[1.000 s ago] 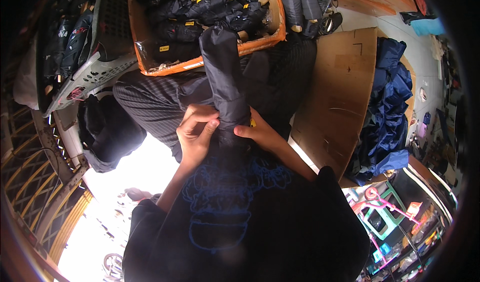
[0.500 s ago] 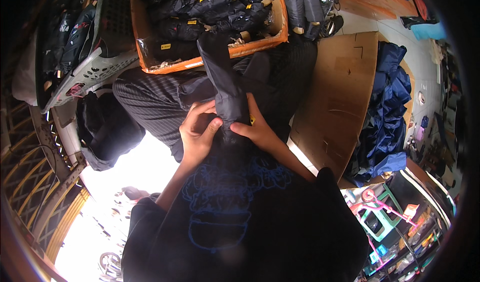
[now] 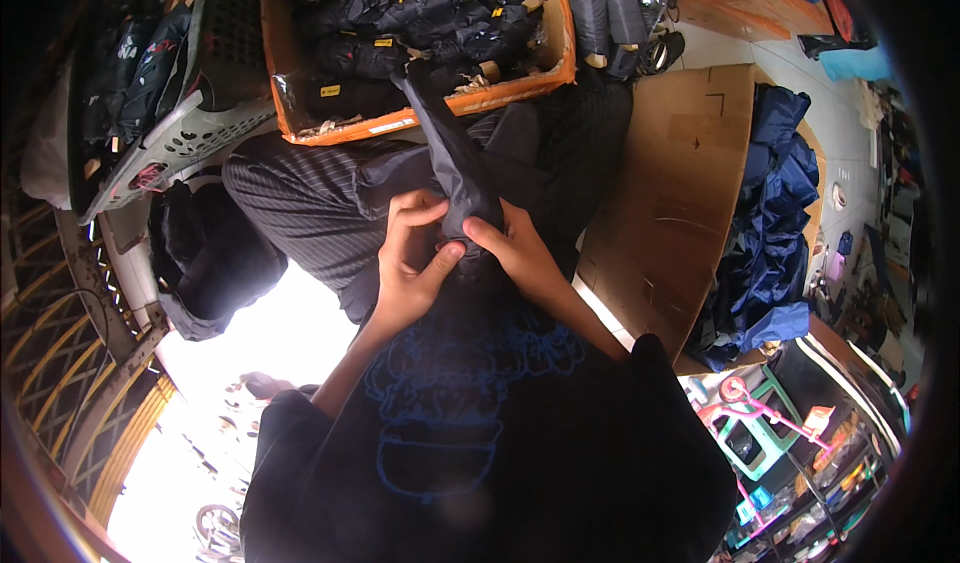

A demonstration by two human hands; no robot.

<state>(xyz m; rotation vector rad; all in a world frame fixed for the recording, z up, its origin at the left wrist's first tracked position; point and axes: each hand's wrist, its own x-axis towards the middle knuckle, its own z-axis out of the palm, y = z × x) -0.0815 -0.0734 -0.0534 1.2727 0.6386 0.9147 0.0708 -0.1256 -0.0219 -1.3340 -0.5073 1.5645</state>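
Observation:
A long, narrow bundle of black, slightly shiny folded fabric stands up from my hands above my lap, its thin far end reaching to the box rim. My left hand is closed at the near end, its thumb and fingertips pressed on the cloth. On the other side, my right hand also grips that end, with the thumb laid across the top. The fingers behind the bundle are hidden. More dark cloth lies over my crossed legs, in striped trousers.
Ahead stands an orange-edged box packed with similar black bundles, some with yellow tags. A grey perforated basket of dark bundles is at the left, near a black bag. On the right, a cardboard box holds dark blue fabric.
Both hands have shifted slightly and my right thumb has moved up over the near end. The bundle leans more to the left and looks narrower and more folded.

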